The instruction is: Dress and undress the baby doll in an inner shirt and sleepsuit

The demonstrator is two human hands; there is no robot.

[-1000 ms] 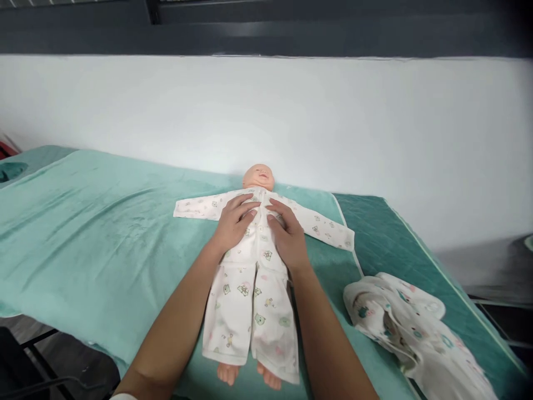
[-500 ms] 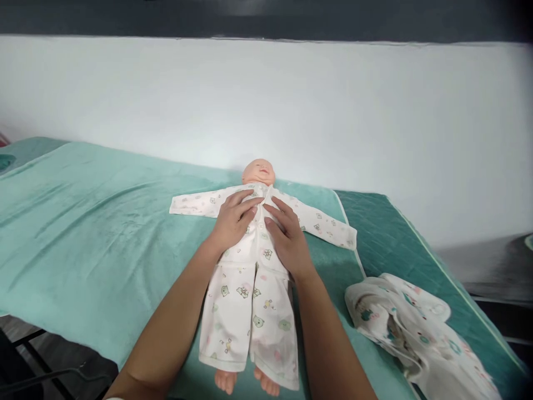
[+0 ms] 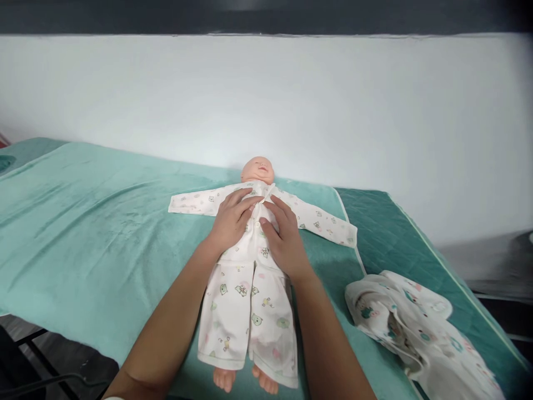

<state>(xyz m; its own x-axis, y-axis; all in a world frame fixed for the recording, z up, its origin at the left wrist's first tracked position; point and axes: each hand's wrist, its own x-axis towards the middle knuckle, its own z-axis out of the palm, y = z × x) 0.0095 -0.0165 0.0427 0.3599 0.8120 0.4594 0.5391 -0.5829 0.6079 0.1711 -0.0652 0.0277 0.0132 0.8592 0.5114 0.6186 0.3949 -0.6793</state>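
A baby doll lies on its back, its bare feet toward me. It wears a white top with small printed animals, both sleeves spread out, and matching white trousers. My left hand rests on the left side of the chest, fingers stretched out, the fingertips at the top's front opening. On the other side of the opening lies my right hand, fingers extended and thumb apart, touching the cloth. A narrow white strip, perhaps a tie, shows between the fingertips near the neck.
Beneath the doll is a light green blanket, over a darker green quilted cover at right. A crumpled white printed cloth lies at the right front. Behind the bed stands a white wall. Dark metal legs show at lower left.
My right thumb has shifted slightly left and down along the front opening, and a white strip near the neck shows more. My left hand has barely moved.
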